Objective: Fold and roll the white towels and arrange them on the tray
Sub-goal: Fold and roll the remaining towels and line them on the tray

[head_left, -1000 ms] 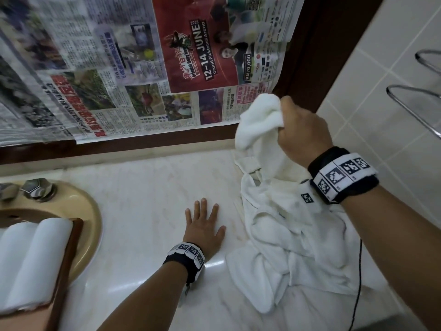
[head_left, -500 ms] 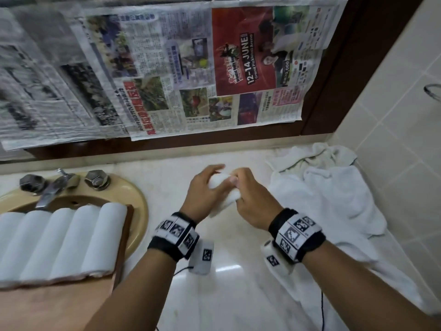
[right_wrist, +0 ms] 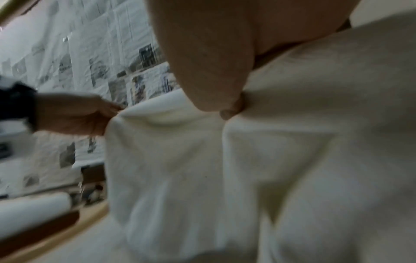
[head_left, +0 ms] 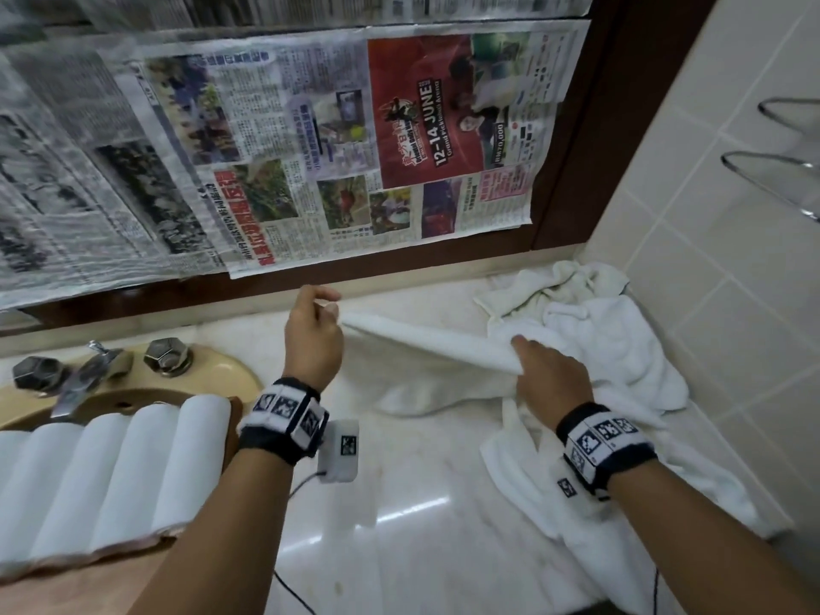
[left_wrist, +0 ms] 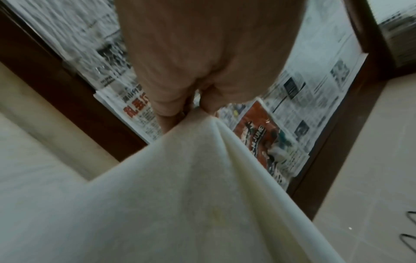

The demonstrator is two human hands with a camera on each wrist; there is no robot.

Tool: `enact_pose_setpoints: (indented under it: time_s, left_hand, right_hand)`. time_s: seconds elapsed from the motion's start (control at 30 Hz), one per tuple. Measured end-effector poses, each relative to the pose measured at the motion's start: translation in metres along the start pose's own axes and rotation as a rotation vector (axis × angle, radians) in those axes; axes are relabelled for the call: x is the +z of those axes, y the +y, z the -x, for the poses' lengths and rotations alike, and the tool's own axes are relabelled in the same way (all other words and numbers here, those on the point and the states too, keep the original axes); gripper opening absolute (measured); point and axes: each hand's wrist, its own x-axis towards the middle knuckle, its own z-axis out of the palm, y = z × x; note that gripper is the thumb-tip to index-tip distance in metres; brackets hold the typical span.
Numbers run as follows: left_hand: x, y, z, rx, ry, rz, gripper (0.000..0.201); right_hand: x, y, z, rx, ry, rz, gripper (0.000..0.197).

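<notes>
A white towel [head_left: 426, 344] is stretched above the marble counter between both hands. My left hand [head_left: 326, 310] pinches one corner of it, seen close in the left wrist view [left_wrist: 193, 113]. My right hand [head_left: 528, 361] pinches the opposite corner [right_wrist: 229, 110], and the cloth [right_wrist: 202, 160] hangs below. More loose white towels [head_left: 612, 348] lie heaped at the right, against the tiled wall. Several rolled white towels [head_left: 115, 472] lie side by side on the wooden tray [head_left: 66, 583] at the lower left.
The tray sits over a beige sink [head_left: 213, 370] with a metal tap [head_left: 84, 375]. Newspaper [head_left: 310, 139] covers the mirror behind the counter [head_left: 399, 526]. A metal rack [head_left: 781, 166] juts from the tiled wall at the right. A thin cable [head_left: 293, 588] hangs from the left wrist.
One second ago the right hand lifted a bunched towel while the left lay flat on the counter. Then both hands met on it. Now they have drawn apart, stretching it out.
</notes>
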Motion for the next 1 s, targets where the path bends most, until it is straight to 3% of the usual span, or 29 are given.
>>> enact_pose_setpoints:
  time_s: [0.13,0.17,0.27,0.33,0.4,0.47,0.53,0.6,0.7,0.8,0.9,1.0]
  left_hand:
    - [0.003,0.012,0.039,0.082,-0.106,0.059,0.013]
    - [0.009,0.016,0.045,0.075,-0.168,0.069,0.024]
    - [0.038,0.032,0.051,0.036,-0.424,0.101,0.096]
    - [0.057,0.046,0.05,0.074,-0.504,0.115,0.119]
    - [0.069,0.058,0.049,0.069,-0.416,0.245,0.101]
    - [0.072,0.061,0.04,0.034,-0.249,0.434,0.055]
    - [0.06,0.066,0.031,0.038,-0.132,0.515,0.017]
    - [0.041,0.072,0.023,0.062,-0.025,0.484,0.015]
    - [0.014,0.08,0.018,0.104,0.051,0.511,0.017]
    - [-0.007,0.087,0.023,0.183,0.207,0.491,0.015]
    - [-0.027,0.071,0.026,0.273,0.454,0.292,0.008]
    - [-0.049,0.029,0.026,0.227,0.662,0.057,0.014]
  right_hand:
    - [-0.059,-0.018,-0.03,-0.02,0.254,-0.284,0.038]
    - [-0.074,-0.027,-0.037,-0.064,0.295,-0.371,0.035]
    - [-0.109,-0.061,-0.05,-0.26,0.345,-0.622,0.03]
    - [-0.13,-0.087,-0.05,-0.337,0.337,-0.758,0.025]
    - [-0.148,-0.11,-0.045,-0.357,0.302,-0.916,0.029]
    - [-0.152,-0.121,-0.044,-0.343,0.263,-1.041,0.038]
    - [-0.14,-0.121,-0.044,-0.331,0.279,-1.002,0.044]
    - [-0.123,-0.118,-0.042,-0.316,0.246,-0.973,0.045]
    - [-0.112,-0.129,-0.032,-0.316,0.097,-1.253,0.042]
    - [-0.119,-0.149,-0.025,-0.37,0.103,-1.399,0.038]
    - [-0.111,-0.157,-0.022,-0.415,-0.033,-1.351,0.038]
    - [-0.073,-0.146,-0.014,-0.401,-0.254,-1.217,0.055]
